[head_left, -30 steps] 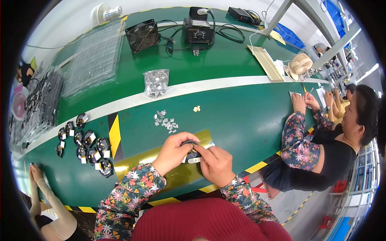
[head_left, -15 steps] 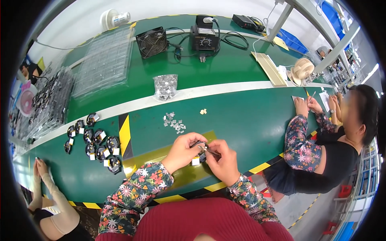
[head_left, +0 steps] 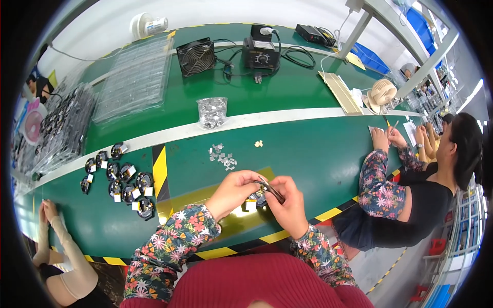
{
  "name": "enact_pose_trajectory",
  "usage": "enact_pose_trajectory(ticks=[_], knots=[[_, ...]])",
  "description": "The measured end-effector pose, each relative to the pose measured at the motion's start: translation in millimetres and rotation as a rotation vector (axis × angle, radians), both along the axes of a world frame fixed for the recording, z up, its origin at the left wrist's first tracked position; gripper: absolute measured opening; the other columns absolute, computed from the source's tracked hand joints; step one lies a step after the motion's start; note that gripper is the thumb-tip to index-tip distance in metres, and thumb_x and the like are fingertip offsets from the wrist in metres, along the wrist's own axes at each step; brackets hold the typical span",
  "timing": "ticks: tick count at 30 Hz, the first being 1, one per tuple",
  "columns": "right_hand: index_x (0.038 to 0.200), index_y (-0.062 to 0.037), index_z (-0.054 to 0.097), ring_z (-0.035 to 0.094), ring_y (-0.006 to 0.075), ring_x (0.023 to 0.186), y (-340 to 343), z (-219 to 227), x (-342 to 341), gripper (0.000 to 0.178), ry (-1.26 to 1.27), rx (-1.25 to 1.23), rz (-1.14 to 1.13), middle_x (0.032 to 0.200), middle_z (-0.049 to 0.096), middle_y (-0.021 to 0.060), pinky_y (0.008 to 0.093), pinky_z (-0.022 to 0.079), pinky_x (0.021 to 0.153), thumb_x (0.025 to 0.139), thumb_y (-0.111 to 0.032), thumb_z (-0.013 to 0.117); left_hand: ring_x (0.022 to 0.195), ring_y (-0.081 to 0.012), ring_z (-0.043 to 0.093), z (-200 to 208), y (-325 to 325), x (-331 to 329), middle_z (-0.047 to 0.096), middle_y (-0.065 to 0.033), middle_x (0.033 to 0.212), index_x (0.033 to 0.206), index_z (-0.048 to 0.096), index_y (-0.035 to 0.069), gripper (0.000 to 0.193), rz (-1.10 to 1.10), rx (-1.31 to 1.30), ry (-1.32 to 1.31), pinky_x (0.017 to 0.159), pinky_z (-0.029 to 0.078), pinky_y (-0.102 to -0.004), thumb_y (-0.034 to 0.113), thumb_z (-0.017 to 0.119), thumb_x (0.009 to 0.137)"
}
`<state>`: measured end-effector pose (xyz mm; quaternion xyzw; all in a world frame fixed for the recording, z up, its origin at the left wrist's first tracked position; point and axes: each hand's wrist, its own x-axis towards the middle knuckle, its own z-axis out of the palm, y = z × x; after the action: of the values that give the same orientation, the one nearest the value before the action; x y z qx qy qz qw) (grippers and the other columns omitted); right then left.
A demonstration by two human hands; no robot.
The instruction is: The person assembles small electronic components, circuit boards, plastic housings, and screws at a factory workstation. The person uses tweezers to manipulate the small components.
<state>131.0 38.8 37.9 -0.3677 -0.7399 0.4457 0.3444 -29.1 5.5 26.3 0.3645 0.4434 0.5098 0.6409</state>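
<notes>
My left hand is closed in a pinch, its fingertips meeting those of the right hand over the yellowish translucent mat. What it pinches is small and mostly hidden. Between the fingers of my right hand is a pair of dark tweezers, slanting up toward the left fingertips. Just under both hands, a round black electronic part with a white square block rests on the mat, partly covered by the fingers. Beyond the hands lie several small silvery pieces and a little cluster of cream-coloured bits.
Several round black parts with white blocks are grouped at left. A clear bag of small parts sits on the white ledge. Behind stand a black fan and a black control box. A co-worker sits at right; another person's hands rest at left.
The tweezers have turned in my right hand, which has shifted slightly. My left fingertips have moved a little to the right. The view has tilted slightly.
</notes>
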Motion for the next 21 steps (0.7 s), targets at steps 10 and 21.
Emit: enact_pose_trajectory(ticks=[10,21], knots=[[0.106,-0.001,0.05,0.037,0.0017,0.056,-10,5,1,0.027,0.015,-0.041,0.053,0.063,0.045,-0.0052,0.0178,0.03,0.05,0.08,0.001,0.056,0.072,-0.0084,0.055,2,-5,6,0.06,-0.0042,0.08,0.087,0.058,-0.001,0.012,0.078,0.015,0.025,0.061,0.044,-0.0222,0.004,0.051,0.079],[0.101,0.007,0.054,0.057,0.022,0.088,97,-19,107,0.018,-0.253,0.601,-0.494,0.102,0.051,0.0128,0.0282,0.047,0.074,0.084,0.001,0.051,0.085,-0.0337,0.059,37,-63,-160,0.062,-0.0169,0.09,0.093,0.063,0.004,0.022,0.775,-0.035,1.585,0.077,0.047,-0.0403,0.007,0.055,0.073]])
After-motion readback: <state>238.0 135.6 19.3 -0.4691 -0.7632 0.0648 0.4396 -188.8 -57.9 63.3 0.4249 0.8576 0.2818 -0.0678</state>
